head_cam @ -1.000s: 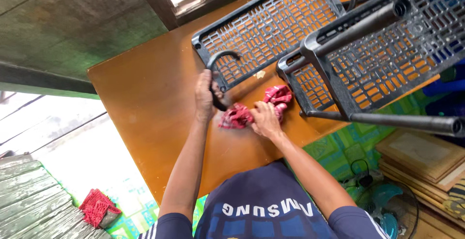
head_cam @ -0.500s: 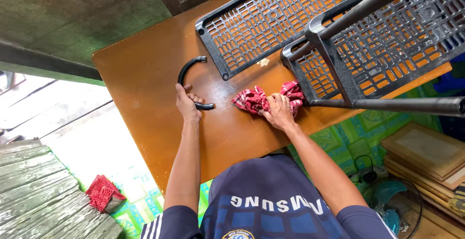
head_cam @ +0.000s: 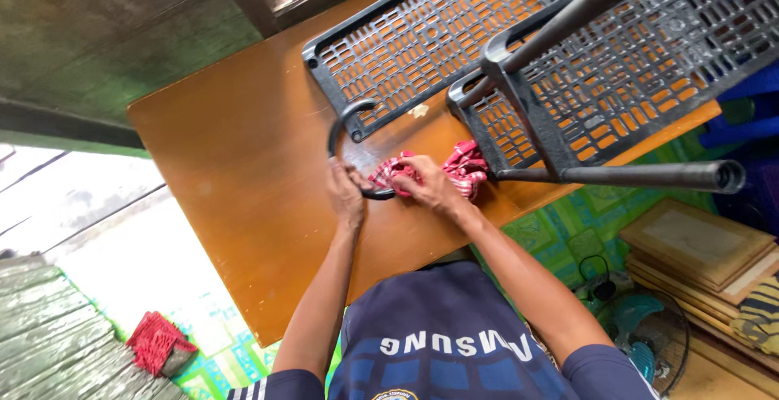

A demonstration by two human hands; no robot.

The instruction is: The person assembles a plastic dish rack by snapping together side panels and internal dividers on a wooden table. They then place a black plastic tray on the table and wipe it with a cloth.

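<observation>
Beside the rack (head_cam: 422,39) on the bench (head_cam: 235,173), the left hand (head_cam: 346,193) gripped the curved pipe (head_cam: 341,128) and the right hand (head_cam: 430,187) clutched the rag (head_cam: 462,165); rubbing hard might twist the pipe free.

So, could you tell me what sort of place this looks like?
Probably a room in a home: an orange-brown wooden table stands on a green patterned floor mat, with an electric fan and stacked wooden boards beside it.

Left hand (head_cam: 345,193) grips curved tube (head_cam: 341,128) — right hand (head_cam: 428,185) on cloth (head_cam: 462,165).
</observation>
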